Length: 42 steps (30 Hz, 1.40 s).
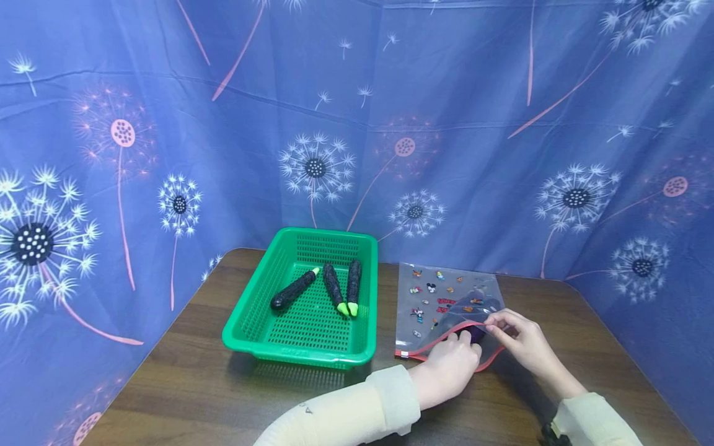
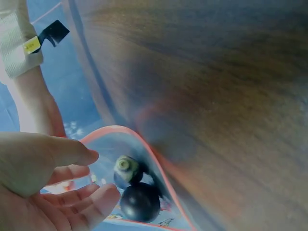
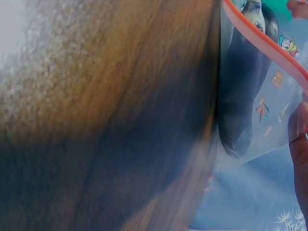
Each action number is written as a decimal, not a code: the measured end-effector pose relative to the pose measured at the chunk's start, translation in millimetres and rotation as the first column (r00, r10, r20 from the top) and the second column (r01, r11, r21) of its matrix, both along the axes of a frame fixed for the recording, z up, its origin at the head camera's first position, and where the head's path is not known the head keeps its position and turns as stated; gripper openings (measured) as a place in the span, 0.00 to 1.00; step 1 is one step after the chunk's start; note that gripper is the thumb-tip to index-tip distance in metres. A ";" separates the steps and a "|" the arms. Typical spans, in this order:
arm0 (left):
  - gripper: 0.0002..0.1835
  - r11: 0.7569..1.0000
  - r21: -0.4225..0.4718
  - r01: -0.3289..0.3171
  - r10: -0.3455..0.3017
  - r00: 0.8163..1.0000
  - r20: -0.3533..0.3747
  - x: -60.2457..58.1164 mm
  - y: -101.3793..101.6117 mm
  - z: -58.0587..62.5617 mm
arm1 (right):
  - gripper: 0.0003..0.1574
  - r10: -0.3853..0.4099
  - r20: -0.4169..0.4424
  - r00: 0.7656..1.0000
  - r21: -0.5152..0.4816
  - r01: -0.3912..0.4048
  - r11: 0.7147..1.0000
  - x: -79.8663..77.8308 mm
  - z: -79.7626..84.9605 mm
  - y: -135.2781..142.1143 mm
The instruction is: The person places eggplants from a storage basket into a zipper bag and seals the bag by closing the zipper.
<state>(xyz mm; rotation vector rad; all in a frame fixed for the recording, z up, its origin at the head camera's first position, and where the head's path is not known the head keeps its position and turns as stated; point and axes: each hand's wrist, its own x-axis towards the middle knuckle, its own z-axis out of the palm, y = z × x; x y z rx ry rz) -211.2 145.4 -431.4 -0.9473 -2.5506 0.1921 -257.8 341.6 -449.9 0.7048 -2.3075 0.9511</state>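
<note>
A clear zip bag (image 1: 424, 291) with a red zip edge and small cartoon prints lies at the right of the table. Two dark eggplants are inside it: one (image 2: 140, 202) shows its round end, the other (image 2: 126, 171) its stem end. My left hand (image 1: 449, 368) is at the bag's mouth, and in the left wrist view its fingers are loosely bent and hold nothing. The right hand (image 1: 519, 341) pinches the bag's red edge and keeps the mouth apart. An eggplant (image 3: 238, 91) shows lengthwise through the plastic in the right wrist view.
Left of the bag stands a green slotted basket (image 1: 298, 356) holding three dark eggplants with green stem ends: one (image 1: 294, 290) slanted, two (image 1: 333, 288) side by side. A blue dandelion-print curtain (image 1: 240, 155) hangs around the wooden table (image 1: 184, 371).
</note>
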 end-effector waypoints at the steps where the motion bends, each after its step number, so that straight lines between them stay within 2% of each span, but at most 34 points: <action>1: 0.05 1.000 0.001 -0.002 0.002 1.000 0.006 1.4 -1.2 1.7 | 0.16 -0.003 -0.002 1.000 0.002 0.003 1.000 0.3 0.1 -0.1; 10: 0.06 1.000 0.007 0.012 -0.012 1.000 0.010 10.1 -12.3 14.2 | 0.18 -0.027 0.002 1.000 0.002 0.027 1.000 3.5 2.4 -4.2; 18: 0.20 0.998 -0.041 0.055 -0.056 0.998 -0.032 10.5 -29.1 25.9 | 0.15 -0.020 -0.003 1.000 -0.002 0.020 1.000 19.7 24.8 -21.2; 22: 0.22 0.995 -0.067 0.070 -0.073 0.996 -0.048 11.6 -37.4 34.9 | 0.15 -0.021 -0.004 1.000 -0.001 0.021 1.000 21.9 28.0 -23.4; 29: 0.25 0.993 -0.096 0.066 -0.068 0.997 -0.024 15.8 -49.8 47.2 | 0.15 -0.022 -0.001 1.000 0.002 0.022 1.000 21.0 27.8 -24.6; 34: 0.28 0.992 -0.090 0.091 -0.091 0.996 0.003 18.7 -61.4 53.0 | 0.15 -0.020 -0.004 1.000 0.003 0.020 1.000 21.2 26.1 -23.4; 42: 0.32 0.993 -0.078 0.094 -0.092 0.995 0.031 15.7 -78.8 68.3 | 0.18 -0.008 -0.032 0.999 0.018 0.009 1.000 5.3 4.4 -5.5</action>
